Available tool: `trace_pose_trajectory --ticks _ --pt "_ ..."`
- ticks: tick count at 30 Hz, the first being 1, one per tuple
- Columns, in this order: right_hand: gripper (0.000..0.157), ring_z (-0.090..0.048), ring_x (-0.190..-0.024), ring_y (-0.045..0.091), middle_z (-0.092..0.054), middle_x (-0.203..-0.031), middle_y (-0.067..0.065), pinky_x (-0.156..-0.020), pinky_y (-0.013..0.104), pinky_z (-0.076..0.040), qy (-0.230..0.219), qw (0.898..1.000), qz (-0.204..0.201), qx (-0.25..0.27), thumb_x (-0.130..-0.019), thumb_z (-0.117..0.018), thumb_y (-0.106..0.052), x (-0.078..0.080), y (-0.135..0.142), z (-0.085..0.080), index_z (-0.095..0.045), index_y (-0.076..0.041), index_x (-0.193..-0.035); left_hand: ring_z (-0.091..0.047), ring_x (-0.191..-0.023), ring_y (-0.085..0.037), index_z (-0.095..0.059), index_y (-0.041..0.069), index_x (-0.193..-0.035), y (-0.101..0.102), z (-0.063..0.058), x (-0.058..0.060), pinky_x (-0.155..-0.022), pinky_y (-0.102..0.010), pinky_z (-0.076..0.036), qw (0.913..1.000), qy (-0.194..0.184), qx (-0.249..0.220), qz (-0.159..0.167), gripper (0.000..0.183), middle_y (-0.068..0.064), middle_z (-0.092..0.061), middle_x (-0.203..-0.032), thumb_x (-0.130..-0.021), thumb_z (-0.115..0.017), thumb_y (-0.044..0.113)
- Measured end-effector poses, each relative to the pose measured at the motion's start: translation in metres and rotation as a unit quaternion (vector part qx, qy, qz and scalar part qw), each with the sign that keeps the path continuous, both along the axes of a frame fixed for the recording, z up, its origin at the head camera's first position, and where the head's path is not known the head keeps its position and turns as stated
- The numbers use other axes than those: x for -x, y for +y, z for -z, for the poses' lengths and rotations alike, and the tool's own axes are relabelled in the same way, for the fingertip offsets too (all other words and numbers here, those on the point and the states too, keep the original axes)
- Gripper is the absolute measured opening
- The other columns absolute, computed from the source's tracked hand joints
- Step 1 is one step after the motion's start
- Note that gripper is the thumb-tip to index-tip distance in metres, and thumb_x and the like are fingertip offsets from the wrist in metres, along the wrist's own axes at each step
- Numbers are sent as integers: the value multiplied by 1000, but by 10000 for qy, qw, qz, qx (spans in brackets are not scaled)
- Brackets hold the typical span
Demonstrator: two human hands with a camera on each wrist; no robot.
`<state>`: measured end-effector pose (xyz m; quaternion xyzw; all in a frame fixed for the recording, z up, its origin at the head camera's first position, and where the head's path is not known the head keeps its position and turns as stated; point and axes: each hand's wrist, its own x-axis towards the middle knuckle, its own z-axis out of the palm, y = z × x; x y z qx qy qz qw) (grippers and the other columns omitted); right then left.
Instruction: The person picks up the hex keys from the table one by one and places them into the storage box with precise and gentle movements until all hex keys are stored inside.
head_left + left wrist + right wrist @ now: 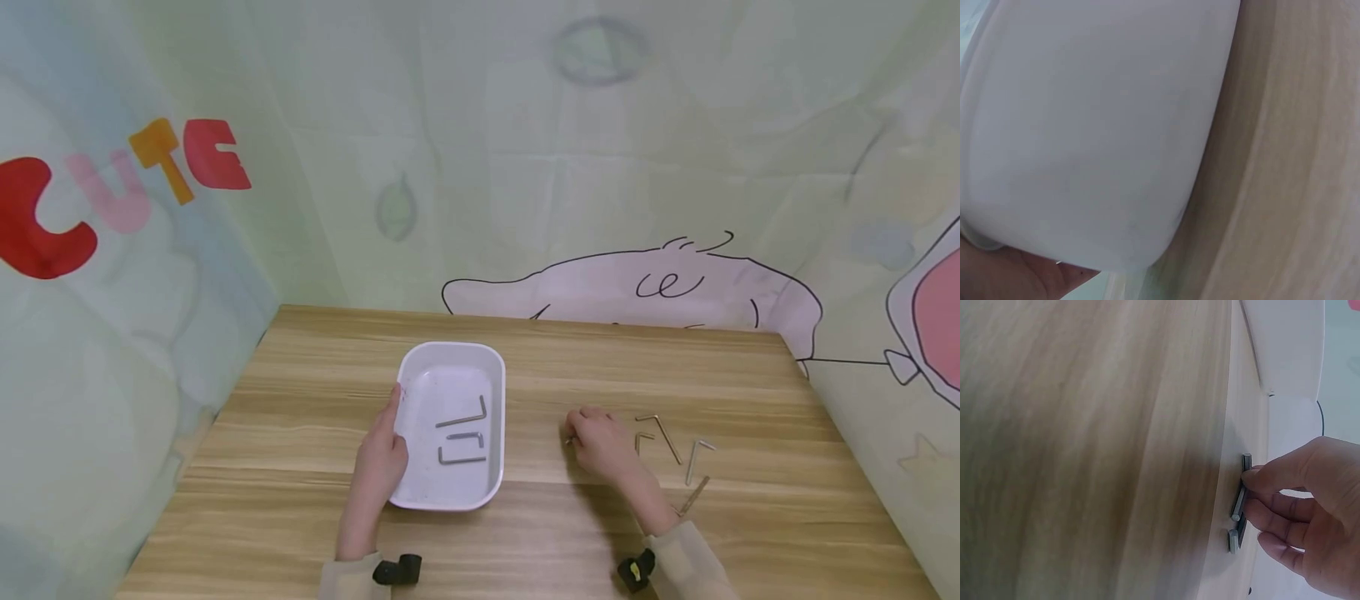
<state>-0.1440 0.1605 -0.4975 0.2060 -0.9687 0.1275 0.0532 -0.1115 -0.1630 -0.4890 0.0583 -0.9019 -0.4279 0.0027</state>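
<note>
My left hand [381, 454] grips the left rim of a white tray [491, 492], its thumb lying along the wall. Inside lie three L-shaped hex keys: an upper one [461, 420], a short middle one [467, 436] and a lower one [461, 461]. From the left wrist, the tray's outer wall [1085, 137] fills most of the view. To the right of the tray, my right hand [603, 446] is low over the table. Its thumb and fingers pinch a metal hex key [1239, 503], mostly hidden by the hand in the head view.
Several more hex keys lie right of my right hand, among them a long one [667, 439], a silver one [692, 463] and one by the sleeve [695, 495]. The wooden table [525, 542] backs onto a printed curtain [337, 225].
</note>
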Motion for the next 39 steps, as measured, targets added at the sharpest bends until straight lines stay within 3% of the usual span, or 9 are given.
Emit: trace_pose_trajectory --ticks 18,25,33,39 --pt "14 -55 -67 18 -59 -70 1 -64 41 -48 160 9998 -87 70 -74 -70 1 -1 2 -1 -60 -9 -75 -29 -142 -40 -17 12 -155 1 0 -1 -116 -54 -27 10000 -4 12 19 66 -22 -27 -156 -93 -36 -3" --pt "11 -60 -73 20 -64 -75 2 -73 45 -51 141 9996 -32 261 -74 -71 1 -4 1 -2 -67 -8 -78 -30 -142 -40 -18 11 -154 0 1 -1 -116 -54 -28 10000 80 8 14 66 -22 -28 -156 -93 -37 -4" --pt "10 -56 -66 15 -63 -71 2 -64 35 -49 439 9983 -301 237 -73 -73 2 -5 2 -6 -67 -6 -75 -29 -143 -40 -18 11 -155 -1 2 -1 -116 -54 -28 10000 51 19 21 66 -22 -27 -156 -93 -36 -3" --pt "10 -57 -64 13 -63 -71 2 -61 29 -49 542 9967 -518 296 -73 -74 1 -5 3 -11 -67 -5 -76 -34 -139 -43 -21 11 -154 1 1 -2 -112 -57 -32 9995 297 56 -61 67 -24 -32 -153 -91 -39 -4"
